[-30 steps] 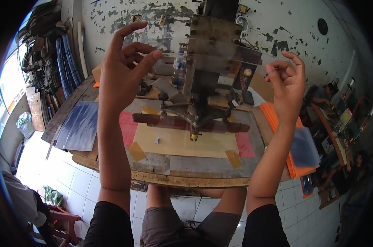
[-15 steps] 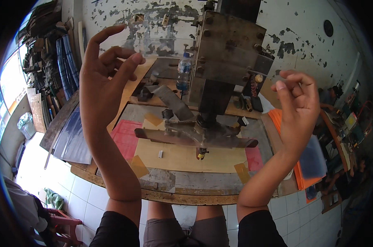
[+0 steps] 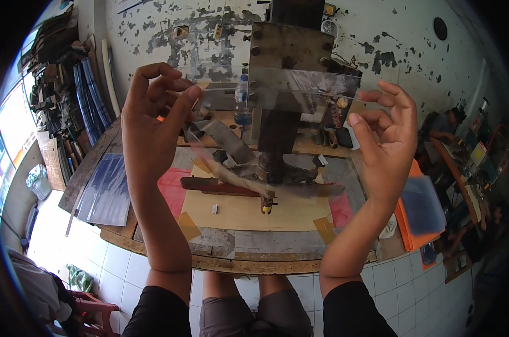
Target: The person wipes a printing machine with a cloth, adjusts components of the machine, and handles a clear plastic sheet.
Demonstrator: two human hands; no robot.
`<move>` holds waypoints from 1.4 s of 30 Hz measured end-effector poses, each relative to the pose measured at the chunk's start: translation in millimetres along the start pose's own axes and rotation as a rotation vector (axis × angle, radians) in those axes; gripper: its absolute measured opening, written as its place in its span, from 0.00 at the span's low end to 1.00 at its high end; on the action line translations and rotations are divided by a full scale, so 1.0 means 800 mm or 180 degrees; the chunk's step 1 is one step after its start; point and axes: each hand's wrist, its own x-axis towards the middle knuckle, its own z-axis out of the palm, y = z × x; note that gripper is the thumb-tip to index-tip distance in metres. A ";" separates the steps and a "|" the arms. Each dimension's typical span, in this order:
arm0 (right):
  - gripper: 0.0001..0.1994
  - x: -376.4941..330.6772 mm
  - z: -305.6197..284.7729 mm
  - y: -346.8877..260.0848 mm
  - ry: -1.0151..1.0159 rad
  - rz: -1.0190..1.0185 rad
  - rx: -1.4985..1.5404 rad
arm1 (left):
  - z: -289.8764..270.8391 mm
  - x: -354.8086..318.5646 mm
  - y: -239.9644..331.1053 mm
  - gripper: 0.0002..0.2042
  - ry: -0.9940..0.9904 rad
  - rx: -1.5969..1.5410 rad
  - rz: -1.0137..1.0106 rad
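A thin, see-through plastic sheet (image 3: 322,92) hangs upright between my hands, in front of the press. My left hand (image 3: 156,121) pinches its left edge between thumb and fingers. At the right edge, my right hand (image 3: 386,135) has its fingers curled toward the thumb around the sheet. Behind and below it stands the heavy metal press (image 3: 291,62), with a dark crossbar (image 3: 220,185) low over the table. Under the bar lies a yellowish board (image 3: 243,216) with a small pale piece (image 3: 214,209) on it. The sheet's lower outline is hard to make out.
Pink patches (image 3: 172,188) and tan tape (image 3: 324,230) flank the board. A clear sheet stack (image 3: 105,191) lies at the left, orange-edged sheets (image 3: 420,208) at the right. A water bottle (image 3: 241,101) stands behind. People sit at the far right; a red stool (image 3: 94,309) is lower left.
My left hand has moved down and slightly right, and my right hand slightly left. The plastic sheet shows more plainly between them. The view has shifted slightly.
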 end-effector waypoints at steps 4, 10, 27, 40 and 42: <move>0.28 0.000 -0.010 0.001 0.0007 0.0022 -0.0101 | 0.007 -0.004 0.010 0.14 0.0135 0.0185 0.0061; 0.24 0.006 -0.019 0.017 0.0047 0.0275 0.0270 | -0.002 0.005 -0.011 0.12 0.0429 0.0532 0.0410; 0.37 0.007 -0.003 0.008 0.0728 -0.0426 -0.0105 | 0.023 0.007 -0.021 0.12 0.0660 0.0608 0.0395; 0.35 -0.003 0.013 -0.003 0.0846 -0.0701 -0.0064 | 0.040 -0.016 0.015 0.23 0.0299 0.0475 0.0644; 0.35 -0.001 0.013 -0.008 0.1188 -0.0690 0.0050 | 0.045 -0.019 0.018 0.28 0.0011 0.0321 0.0984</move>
